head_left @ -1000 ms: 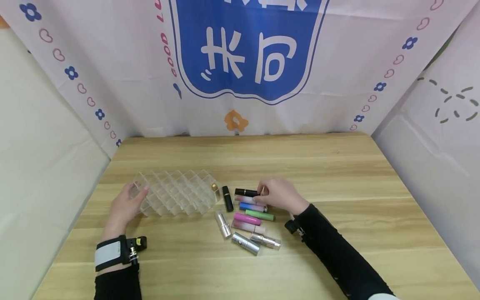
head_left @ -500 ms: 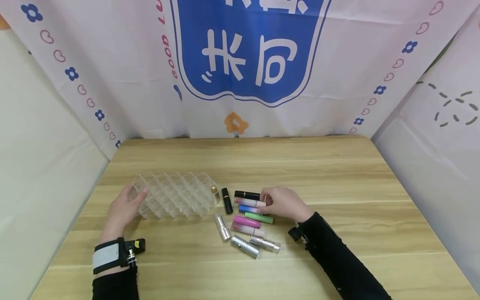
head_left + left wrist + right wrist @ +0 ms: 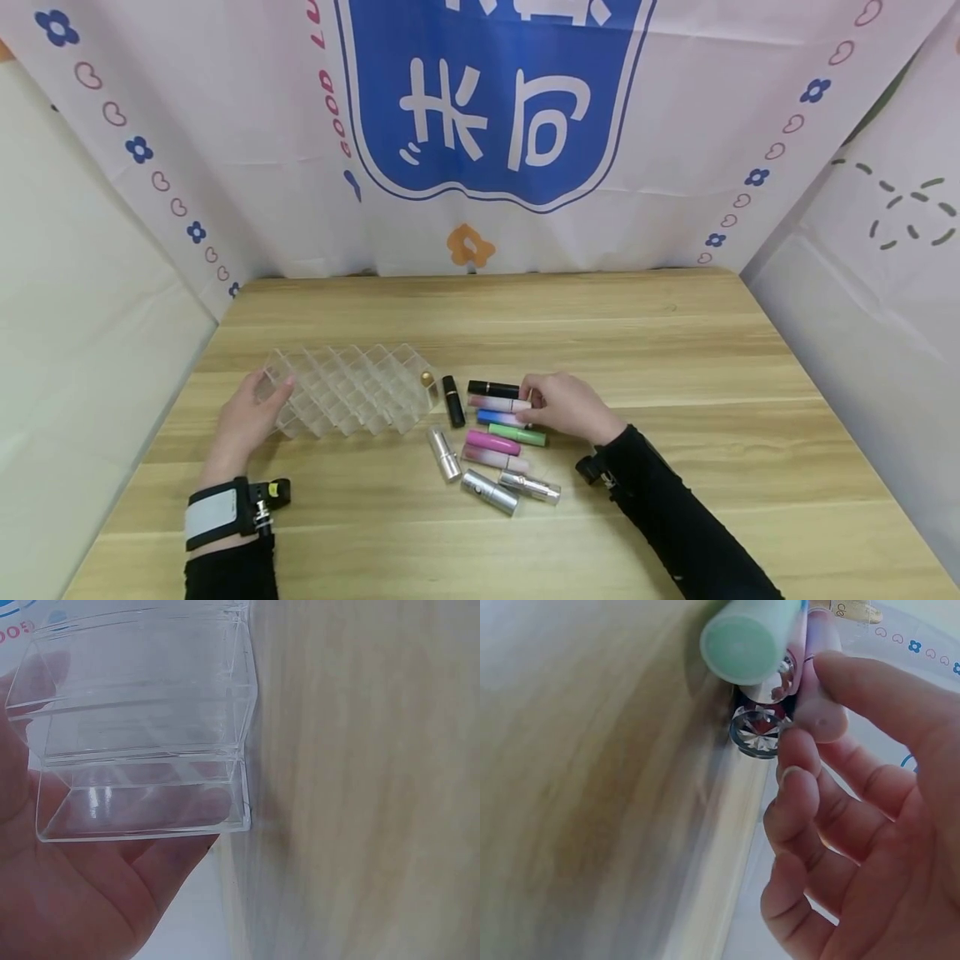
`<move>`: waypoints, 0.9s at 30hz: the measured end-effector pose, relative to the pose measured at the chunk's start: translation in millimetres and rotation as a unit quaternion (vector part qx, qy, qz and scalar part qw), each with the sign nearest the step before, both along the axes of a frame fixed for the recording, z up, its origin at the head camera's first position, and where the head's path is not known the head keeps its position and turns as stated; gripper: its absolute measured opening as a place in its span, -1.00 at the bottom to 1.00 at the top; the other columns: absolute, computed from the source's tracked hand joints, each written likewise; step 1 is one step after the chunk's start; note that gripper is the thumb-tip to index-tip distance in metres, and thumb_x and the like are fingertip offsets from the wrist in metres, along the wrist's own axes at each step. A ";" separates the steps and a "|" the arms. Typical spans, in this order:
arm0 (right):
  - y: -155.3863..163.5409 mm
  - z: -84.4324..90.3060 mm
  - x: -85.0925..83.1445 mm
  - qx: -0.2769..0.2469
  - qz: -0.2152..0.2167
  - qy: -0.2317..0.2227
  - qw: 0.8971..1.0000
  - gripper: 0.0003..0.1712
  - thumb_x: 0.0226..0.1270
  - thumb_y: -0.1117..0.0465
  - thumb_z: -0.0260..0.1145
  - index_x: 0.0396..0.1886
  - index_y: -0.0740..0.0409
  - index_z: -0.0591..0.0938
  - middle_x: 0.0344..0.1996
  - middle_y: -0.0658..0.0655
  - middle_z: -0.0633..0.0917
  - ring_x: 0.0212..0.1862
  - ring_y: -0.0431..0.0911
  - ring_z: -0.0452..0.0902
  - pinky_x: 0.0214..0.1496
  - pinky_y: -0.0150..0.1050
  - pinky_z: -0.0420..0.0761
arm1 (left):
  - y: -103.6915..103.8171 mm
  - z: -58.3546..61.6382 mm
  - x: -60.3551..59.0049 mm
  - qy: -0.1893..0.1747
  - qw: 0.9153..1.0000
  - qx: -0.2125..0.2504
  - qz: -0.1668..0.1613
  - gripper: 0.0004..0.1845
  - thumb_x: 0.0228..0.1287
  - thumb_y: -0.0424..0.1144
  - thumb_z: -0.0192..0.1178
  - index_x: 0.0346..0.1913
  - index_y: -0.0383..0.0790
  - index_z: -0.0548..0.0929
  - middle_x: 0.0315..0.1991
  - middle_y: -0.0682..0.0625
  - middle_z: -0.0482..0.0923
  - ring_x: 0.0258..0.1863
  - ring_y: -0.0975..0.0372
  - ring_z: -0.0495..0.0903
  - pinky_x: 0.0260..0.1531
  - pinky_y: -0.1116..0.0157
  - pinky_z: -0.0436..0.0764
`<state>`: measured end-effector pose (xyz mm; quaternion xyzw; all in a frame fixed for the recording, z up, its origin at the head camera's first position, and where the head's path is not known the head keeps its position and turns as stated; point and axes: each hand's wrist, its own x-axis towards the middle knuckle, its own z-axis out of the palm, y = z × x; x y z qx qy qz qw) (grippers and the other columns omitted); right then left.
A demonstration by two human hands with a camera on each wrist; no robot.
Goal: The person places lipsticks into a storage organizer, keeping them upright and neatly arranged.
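- Fingertips (image 3: 821,712) of the right hand (image 3: 570,407) pinched the end of a pale pink lipstick tube (image 3: 498,404), which lay on the wooden table (image 3: 675,375) among other tubes.
- Just beside it lay a black tube (image 3: 492,388), a blue tube (image 3: 498,417) and a green tube (image 3: 517,434).
- Left hand (image 3: 247,421) rested on the clear grid organizer (image 3: 352,387), fingers seemingly flat against its wall.
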<state>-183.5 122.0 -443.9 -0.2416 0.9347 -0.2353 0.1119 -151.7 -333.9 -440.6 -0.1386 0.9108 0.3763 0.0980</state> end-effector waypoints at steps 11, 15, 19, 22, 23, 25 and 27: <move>2.5 -1.0 -2.5 -0.012 -0.014 0.003 1.000 -0.79 0.27 -0.03 0.39 -0.26 -0.05 0.64 -0.53 -0.12 0.61 -0.50 -0.25 0.44 -0.40 -0.35 0.47 | -1.7 -2.4 -1.3 0.009 1.000 -0.011 -0.002 0.03 0.39 0.42 -0.28 0.55 -0.35 -0.22 0.50 -0.53 -0.15 0.43 -0.46 -0.06 0.27 -0.43 0.11; 2.7 1.8 -2.8 -0.027 -0.022 0.005 0.999 -0.81 0.28 -0.02 0.39 -0.26 -0.04 0.65 -0.49 -0.11 0.65 -0.46 -0.26 0.49 -0.34 -0.33 0.53 | -1.6 -3.1 -1.0 0.007 1.000 -0.012 -0.004 0.03 0.39 0.42 -0.28 0.56 -0.34 -0.21 0.50 -0.53 -0.14 0.42 -0.46 -0.05 0.26 -0.43 0.12; 1.9 5.8 -3.4 -0.036 -0.023 0.013 0.999 -0.83 0.29 0.01 0.38 -0.25 -0.03 0.64 -0.49 -0.10 0.65 -0.47 -0.25 0.47 -0.35 -0.33 0.52 | -1.0 -3.1 -1.1 0.005 1.000 -0.007 -0.002 0.03 0.38 0.43 -0.27 0.56 -0.31 -0.22 0.51 -0.51 -0.15 0.43 -0.45 -0.04 0.26 -0.43 0.13; 0.2 8.6 -3.6 -0.043 -0.023 0.021 0.999 -0.84 0.32 0.03 0.36 -0.23 -0.02 0.64 -0.50 -0.10 0.64 -0.51 -0.25 0.43 -0.40 -0.35 0.48 | -0.9 -2.8 -1.6 0.005 1.000 -0.004 -0.001 0.03 0.38 0.43 -0.27 0.56 -0.30 -0.23 0.51 -0.50 -0.17 0.43 -0.45 -0.06 0.26 -0.43 0.12; -0.6 9.5 -3.5 -0.047 -0.023 0.025 0.998 -0.84 0.32 0.04 0.35 -0.23 -0.01 0.64 -0.50 -0.10 0.64 -0.53 -0.24 0.42 -0.43 -0.35 0.46 | -0.9 -2.7 -1.8 0.007 1.000 -0.004 -0.001 0.03 0.38 0.43 -0.27 0.56 -0.30 -0.23 0.51 -0.50 -0.17 0.43 -0.45 -0.06 0.26 -0.44 0.12; -2.6 11.4 -3.2 -0.055 -0.022 0.032 0.998 -0.83 0.33 0.03 0.35 -0.21 -0.01 0.64 -0.50 -0.10 0.64 -0.55 -0.24 0.40 -0.46 -0.36 0.44 | -0.9 -2.5 -1.8 0.009 1.000 -0.005 -0.001 0.02 0.39 0.42 -0.27 0.56 -0.31 -0.23 0.51 -0.51 -0.17 0.43 -0.45 -0.07 0.26 -0.44 0.11; -4.6 13.0 -2.8 -0.063 -0.020 0.039 0.997 -0.83 0.33 0.03 0.34 -0.21 -0.01 0.64 -0.51 -0.11 0.63 -0.56 -0.24 0.39 -0.48 -0.37 0.42 | -1.0 -2.6 -1.6 0.012 1.000 -0.006 -0.003 0.01 0.40 0.40 -0.27 0.56 -0.32 -0.22 0.51 -0.51 -0.16 0.43 -0.46 -0.07 0.26 -0.44 0.11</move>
